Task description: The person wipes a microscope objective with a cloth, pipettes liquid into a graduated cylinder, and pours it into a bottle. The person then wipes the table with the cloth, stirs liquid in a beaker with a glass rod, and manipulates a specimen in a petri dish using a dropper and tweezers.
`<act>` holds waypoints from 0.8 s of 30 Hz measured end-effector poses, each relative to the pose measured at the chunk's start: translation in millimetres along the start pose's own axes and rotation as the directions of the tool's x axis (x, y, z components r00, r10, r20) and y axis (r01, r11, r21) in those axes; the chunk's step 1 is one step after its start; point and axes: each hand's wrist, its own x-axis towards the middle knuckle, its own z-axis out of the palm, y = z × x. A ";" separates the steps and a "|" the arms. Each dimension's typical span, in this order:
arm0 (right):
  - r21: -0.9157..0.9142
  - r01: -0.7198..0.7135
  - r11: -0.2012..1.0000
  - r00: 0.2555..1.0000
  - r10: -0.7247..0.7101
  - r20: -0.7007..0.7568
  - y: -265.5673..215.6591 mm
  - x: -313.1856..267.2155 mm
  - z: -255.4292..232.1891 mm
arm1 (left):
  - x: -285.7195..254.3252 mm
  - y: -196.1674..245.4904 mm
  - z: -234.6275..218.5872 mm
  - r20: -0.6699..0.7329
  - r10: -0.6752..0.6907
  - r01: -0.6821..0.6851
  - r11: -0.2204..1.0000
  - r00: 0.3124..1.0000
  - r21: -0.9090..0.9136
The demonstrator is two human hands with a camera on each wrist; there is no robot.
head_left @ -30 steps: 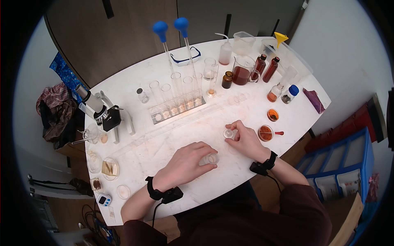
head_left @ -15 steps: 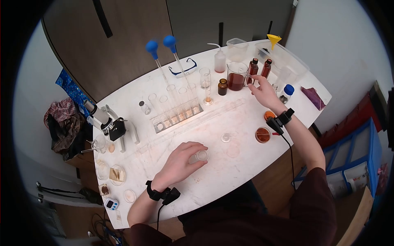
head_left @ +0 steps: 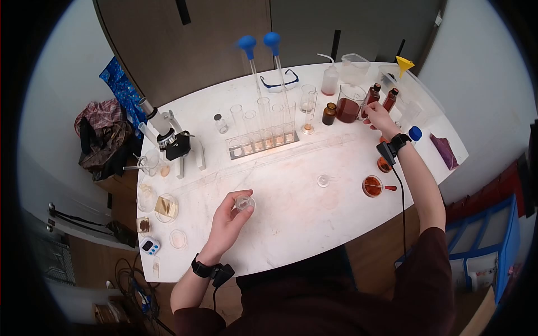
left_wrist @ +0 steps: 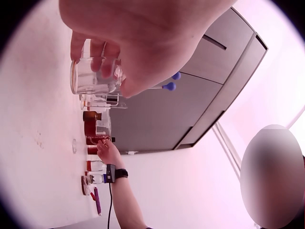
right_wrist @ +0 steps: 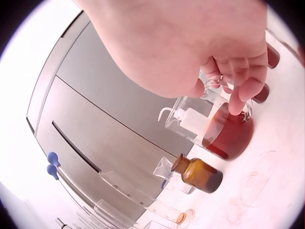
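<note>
My left hand (head_left: 228, 224) holds a small clear glass vessel (head_left: 245, 203), thumb on one side and fingers on the other; the left wrist view shows the vessel (left_wrist: 95, 78) upright, near the tabletop. At the back right, my right hand (head_left: 380, 117) is at the handle side of a beaker of dark red liquid (head_left: 348, 110). In the right wrist view its fingers (right_wrist: 250, 88) curl round the handle of the beaker (right_wrist: 231, 136), which stands on the table. A small clear round piece (head_left: 323, 180) lies between the hands' sides of the table.
A test tube rack (head_left: 264, 144) with blue-bulbed pipettes stands at the back. Left are a microscope (head_left: 176, 143), dishes and a timer (head_left: 149, 245). A brown bottle (head_left: 329, 113) is beside the beaker; orange-red dishes (head_left: 372, 186) and a purple cloth (head_left: 444, 151) lie right.
My right hand has left the small round piece and reached back to the beaker's handle. My left hand has moved left with the glass vessel. The head view has shifted.
</note>
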 end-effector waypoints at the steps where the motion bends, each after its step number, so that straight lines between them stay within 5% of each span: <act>1: -0.011 0.007 1.000 1.000 -0.007 0.014 -1.1 -0.5 0.2 | 0.2 -2.7 -0.6 -0.030 0.014 -0.014 1.000 0.999 -0.009; 6: 0.111 -0.083 0.990 0.983 0.063 0.173 -1.5 -5.9 0.1 | 13.5 -22.1 -3.7 -0.065 0.047 -0.048 0.999 0.997 -0.001; 24: 0.155 -0.169 0.973 0.950 0.118 0.289 -7.4 -74.6 -2.1 | 9.3 -34.0 6.2 0.012 0.006 -0.006 1.000 1.000 0.014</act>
